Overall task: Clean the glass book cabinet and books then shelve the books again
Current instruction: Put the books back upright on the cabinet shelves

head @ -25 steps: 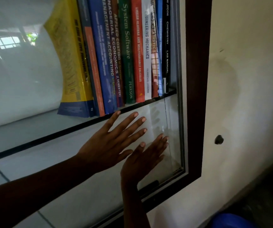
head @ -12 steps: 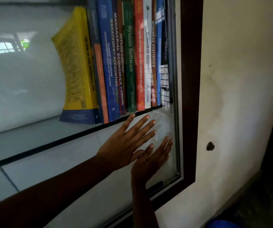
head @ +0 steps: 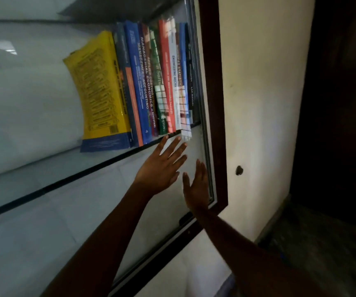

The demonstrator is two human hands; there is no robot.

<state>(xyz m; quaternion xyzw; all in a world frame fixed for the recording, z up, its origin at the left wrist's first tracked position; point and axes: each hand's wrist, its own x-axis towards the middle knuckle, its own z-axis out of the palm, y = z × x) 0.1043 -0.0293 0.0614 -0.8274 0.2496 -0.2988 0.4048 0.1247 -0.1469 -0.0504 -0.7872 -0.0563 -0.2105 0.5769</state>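
The glass book cabinet (head: 213, 103) fills the left and centre of the view, closed off on its right by a dark wooden frame. We hold both hands flat against its glass pane (head: 70, 221). The left hand (head: 162, 166) lies palm-down with fingers straight and spread, the fingertips just below the black shelf edge (head: 87, 171). The right hand (head: 196, 185) sits just beside it to the right, fingers straight and close together, near the pale metal edge strip (head: 204, 125) of the pane. Both are open-palmed and grasp nothing. Behind the glass, above the left hand, a row of books (head: 151, 82) stands upright on the shelf, packed toward the cabinet's right side. The yellow book (head: 100, 93) at the left end leans and bows outward. Next to it come blue, maroon, green, red and white spines, then a black one at the far right. Pale blocky reflections cross the lower spines, and the glass shows a dull, streaky sheen. To the right of the frame is a cream wall (head: 258, 93) with a small dark hole (head: 239, 170).
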